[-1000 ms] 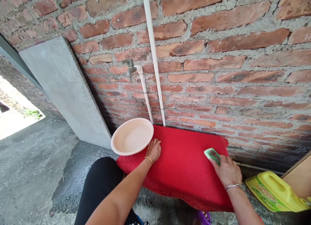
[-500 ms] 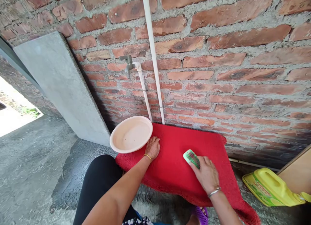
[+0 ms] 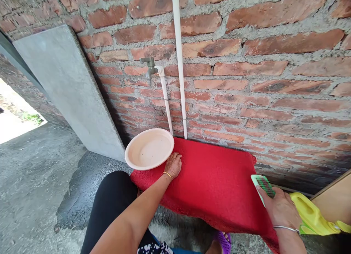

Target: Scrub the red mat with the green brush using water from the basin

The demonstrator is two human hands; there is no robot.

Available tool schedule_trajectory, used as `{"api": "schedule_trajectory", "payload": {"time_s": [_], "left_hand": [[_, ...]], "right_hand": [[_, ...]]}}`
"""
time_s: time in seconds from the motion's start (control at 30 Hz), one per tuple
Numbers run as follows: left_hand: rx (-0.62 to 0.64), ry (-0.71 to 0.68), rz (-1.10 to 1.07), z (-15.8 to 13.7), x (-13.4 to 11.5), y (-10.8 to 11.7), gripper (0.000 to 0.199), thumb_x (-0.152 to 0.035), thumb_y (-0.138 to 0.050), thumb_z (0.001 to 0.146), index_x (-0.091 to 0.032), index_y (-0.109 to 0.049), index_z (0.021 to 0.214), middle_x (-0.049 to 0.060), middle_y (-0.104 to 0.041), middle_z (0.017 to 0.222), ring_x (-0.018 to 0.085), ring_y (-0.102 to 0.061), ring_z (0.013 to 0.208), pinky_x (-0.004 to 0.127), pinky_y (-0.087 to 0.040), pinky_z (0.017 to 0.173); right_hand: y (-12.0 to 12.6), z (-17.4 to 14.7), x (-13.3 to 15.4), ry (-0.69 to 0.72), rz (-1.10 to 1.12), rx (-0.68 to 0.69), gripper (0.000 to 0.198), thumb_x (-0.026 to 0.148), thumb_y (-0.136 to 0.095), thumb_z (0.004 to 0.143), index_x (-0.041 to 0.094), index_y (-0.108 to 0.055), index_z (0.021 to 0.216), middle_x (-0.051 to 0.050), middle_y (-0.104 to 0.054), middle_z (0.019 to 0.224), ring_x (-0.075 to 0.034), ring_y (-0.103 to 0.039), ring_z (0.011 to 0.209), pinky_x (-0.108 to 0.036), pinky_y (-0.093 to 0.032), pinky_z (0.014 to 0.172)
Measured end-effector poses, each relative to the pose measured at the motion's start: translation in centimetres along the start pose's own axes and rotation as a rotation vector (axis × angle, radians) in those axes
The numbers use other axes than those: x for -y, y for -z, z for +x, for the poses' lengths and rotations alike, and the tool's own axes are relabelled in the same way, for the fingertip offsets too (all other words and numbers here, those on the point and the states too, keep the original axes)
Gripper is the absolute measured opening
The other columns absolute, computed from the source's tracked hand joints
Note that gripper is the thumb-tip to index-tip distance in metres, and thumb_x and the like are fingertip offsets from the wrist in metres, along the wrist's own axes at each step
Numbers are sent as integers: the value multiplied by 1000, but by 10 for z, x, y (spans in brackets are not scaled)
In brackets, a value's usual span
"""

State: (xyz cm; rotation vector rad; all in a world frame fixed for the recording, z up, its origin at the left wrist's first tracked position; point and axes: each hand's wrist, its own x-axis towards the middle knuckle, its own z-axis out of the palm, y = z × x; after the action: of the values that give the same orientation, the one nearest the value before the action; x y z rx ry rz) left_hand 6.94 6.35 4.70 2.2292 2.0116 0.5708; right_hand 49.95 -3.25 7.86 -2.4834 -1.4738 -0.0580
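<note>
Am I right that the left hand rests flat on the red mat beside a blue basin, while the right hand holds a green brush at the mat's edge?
Not quite: the basin is pale cream, not blue, as the head view shows. The rest holds: the left hand rests flat on the red mat beside it, and the right hand holds the green brush at the mat's edge.

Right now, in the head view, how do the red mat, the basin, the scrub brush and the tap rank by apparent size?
1. red mat
2. basin
3. scrub brush, partly hidden by the right hand, and tap look alike; unsure.
</note>
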Motion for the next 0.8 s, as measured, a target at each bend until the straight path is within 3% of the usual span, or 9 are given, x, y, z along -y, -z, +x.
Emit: {"api": "schedule_trajectory", "payload": {"time_s": [0.17,0.23,0.3,0.4,0.53,0.6,0.67,0.8], "left_hand": [[-2,-4,0,-1,1,1,34,-12,-50,91,-19,-64,122,10,-58,135,24,-50,130,39,-36,114],[-5,-6,4,-1,1,2,35,-12,-49,91,-19,-64,122,9,-58,134,24,-50,129,40,-37,113],[-9,-8,7,-1,1,2,35,-12,-49,91,-19,-64,122,9,-58,134,24,-50,129,41,-38,113],[-14,-10,9,-1,1,1,35,-13,-48,92,-19,-63,123,10,-58,134,24,-50,129,41,-38,112],[-18,-10,1,0,1,0,36,-13,-46,92,-19,-64,123,10,-58,134,25,-50,129,42,-38,113],[-19,-10,-3,-1,1,-1,36,-13,-46,92,-19,-64,123,10,-59,134,24,-50,128,42,-38,113],[-20,-10,-5,-1,0,-1,36,-12,-46,91,-20,-64,123,10,-59,134,24,-50,128,42,-38,113],[-18,-8,-5,-1,0,1,36,-13,-47,92,-19,-64,122,10,-59,134,25,-51,129,43,-38,114]], "right_hand": [[-12,-36,58,360,126,26,61,67,-34,92,19,-65,111,-15,-68,104,-29,-65,95,-39,-50,84],[-15,-52,82,498,88,53,51,61,-39,94,20,-65,110,-12,-68,105,-27,-65,98,-37,-48,87],[-14,-59,92,545,8,65,45,56,-43,95,21,-65,111,-12,-68,107,-27,-65,99,-37,-48,87],[-8,-50,70,444,-100,67,46,54,-45,94,17,-65,113,-14,-68,108,-29,-65,97,-39,-48,86],[3,-24,13,78,-138,11,59,60,-38,94,12,-64,117,-20,-67,107,-34,-66,95,-43,-50,82],[7,-18,-2,-23,-100,-23,66,64,-32,93,11,-63,119,-22,-66,110,-36,-66,97,-45,-50,83],[8,-20,-1,-14,-41,-12,68,66,-31,92,12,-63,119,-22,-66,111,-36,-66,98,-45,-51,84],[1,-37,34,189,74,89,61,65,-35,90,17,-63,116,-17,-67,112,-31,-66,98,-41,-51,84]]}}
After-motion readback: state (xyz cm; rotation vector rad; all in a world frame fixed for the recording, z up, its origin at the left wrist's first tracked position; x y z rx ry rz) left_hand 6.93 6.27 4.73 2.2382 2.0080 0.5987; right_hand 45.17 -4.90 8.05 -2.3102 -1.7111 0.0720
